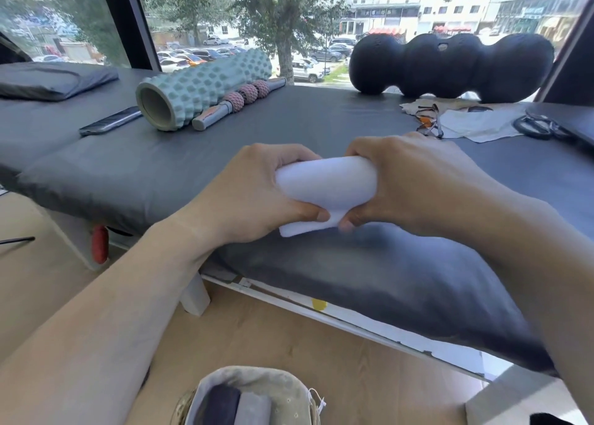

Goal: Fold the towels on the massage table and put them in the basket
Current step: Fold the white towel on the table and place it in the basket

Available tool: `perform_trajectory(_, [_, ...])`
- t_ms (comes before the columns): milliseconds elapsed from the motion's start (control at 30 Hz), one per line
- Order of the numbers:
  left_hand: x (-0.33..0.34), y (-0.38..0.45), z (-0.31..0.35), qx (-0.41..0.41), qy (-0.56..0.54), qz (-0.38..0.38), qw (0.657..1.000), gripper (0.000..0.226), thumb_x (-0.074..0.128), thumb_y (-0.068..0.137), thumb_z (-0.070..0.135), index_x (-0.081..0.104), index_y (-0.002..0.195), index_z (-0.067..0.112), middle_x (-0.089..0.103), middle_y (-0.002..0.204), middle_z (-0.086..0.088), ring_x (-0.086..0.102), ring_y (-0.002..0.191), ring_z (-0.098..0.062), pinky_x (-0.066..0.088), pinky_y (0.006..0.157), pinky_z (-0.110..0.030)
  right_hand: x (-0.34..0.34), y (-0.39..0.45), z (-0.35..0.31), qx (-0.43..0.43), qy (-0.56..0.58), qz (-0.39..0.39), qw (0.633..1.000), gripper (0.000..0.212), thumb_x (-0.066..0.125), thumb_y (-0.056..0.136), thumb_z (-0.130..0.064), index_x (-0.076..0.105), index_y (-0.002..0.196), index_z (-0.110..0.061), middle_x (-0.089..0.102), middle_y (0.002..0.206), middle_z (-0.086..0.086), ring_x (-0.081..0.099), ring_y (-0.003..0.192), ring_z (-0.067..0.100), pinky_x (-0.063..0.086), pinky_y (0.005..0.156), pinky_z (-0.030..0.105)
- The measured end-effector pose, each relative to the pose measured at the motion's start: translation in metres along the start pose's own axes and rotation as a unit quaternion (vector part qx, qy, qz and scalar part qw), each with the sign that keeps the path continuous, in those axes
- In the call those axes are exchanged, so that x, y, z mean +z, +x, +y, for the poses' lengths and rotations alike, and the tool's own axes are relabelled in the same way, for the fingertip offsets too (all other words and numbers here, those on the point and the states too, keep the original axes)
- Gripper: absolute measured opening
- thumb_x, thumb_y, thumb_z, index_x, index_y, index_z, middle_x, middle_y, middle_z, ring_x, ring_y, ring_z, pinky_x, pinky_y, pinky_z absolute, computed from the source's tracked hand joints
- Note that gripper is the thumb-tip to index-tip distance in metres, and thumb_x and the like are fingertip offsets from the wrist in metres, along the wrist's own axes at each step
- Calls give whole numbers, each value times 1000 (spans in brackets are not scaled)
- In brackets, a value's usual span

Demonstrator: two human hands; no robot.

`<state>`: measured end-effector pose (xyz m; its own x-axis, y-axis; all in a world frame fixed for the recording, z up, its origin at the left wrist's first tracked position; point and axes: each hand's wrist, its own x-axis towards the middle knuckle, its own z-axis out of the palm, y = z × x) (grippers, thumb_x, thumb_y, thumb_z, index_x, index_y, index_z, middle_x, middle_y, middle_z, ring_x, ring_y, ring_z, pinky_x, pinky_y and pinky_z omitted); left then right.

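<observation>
A white towel (324, 186), rolled into a short thick bundle, is held just above the near part of the grey massage table (305, 129). My left hand (257, 196) grips its left end, thumb underneath. My right hand (408, 180) grips its right end, fingers curled over the top and thumb below. A loose flap hangs down between my thumbs. The cloth-lined basket (289, 389) sits on the wooden floor below me, at the bottom edge. Inside it lie a dark rolled towel (218, 405) and a grey rolled towel (254, 408).
On the table's far side lie a teal foam roller (199, 90), a massage stick (238, 103), a phone (111, 121), a black peanut-shaped roller (450, 66), glasses (429, 121), cloths (479, 124) and black scissors (536, 125). A folded dark cover (51, 79) lies far left.
</observation>
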<state>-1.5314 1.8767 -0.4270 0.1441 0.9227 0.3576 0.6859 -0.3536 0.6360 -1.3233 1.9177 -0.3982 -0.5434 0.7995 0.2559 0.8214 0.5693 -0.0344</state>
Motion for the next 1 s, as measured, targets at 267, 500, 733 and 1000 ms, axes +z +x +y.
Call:
perform_trajectory(267, [12,-3,-22,-38,-38,-40,998,46,92,69,24,70,109,32,72,105,13,66,96,-3,54,80,-22,9,4,16,16,101,-135,986,55,88,56,-59,58,96,-37,62,90,-15,55,82,6,44,64,31])
perform_trajectory(500, [17,-7,-20,-53,-133,39,989,67,90,67,23,61,126,33,70,111,6,68,100,-16,57,87,-34,18,3,23,20,170,-50,984,52,90,57,-52,64,97,-32,66,88,-10,60,82,11,50,67,33])
perform_trajectory(733, [15,-8,19,-8,-371,155,916,85,88,55,38,61,130,12,72,116,8,69,108,-9,55,82,-25,42,-15,-21,-75,505,-22,860,48,88,74,-22,62,114,-22,70,100,-7,67,96,9,59,79,33])
perform_trajectory(1000, [19,-20,37,87,-244,118,959,58,96,48,24,60,93,20,75,113,13,61,123,-2,54,94,-24,39,-19,-17,-135,513,36,847,48,89,73,-25,66,115,-23,71,111,-7,66,111,18,55,92,43])
